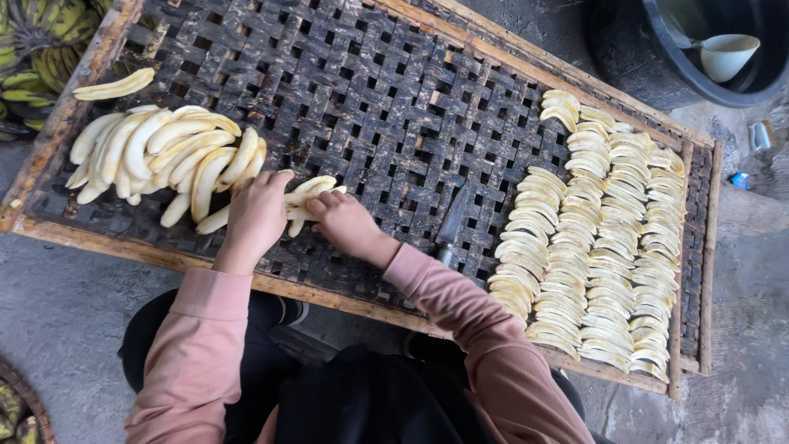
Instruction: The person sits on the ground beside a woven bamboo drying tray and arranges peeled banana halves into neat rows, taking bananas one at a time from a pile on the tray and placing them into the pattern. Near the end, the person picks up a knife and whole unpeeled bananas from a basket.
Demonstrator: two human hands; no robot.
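On a dark woven bamboo drying tray with a pale wooden frame point(386, 90), both hands work at a pale yellow peeled banana point(306, 196) that lies near the tray's near edge. The left hand point(256, 215) rests curled over the banana's left end, fingers bent down onto it, so its grip is closed on the fruit. The right hand point(343, 220) presses on the banana from the right side, its fingers bent around the fruit's lower part, also grasping it. Both arms wear dusty pink long sleeves point(485, 329). Just left of the hands sits a loose heap of whole peeled bananas point(160, 156), some touching the left hand's knuckles, with one lone peeled banana point(115, 85) lying on the tray's far left rim. Well apart on the right, flat lengthwise banana slices are laid in overlapping neat rows point(604, 238). A black round tub point(633, 70) holding a pale scoop point(723, 53) stands beyond the tray, and unpeeled green bananas point(41, 41) lie at the far left corner.
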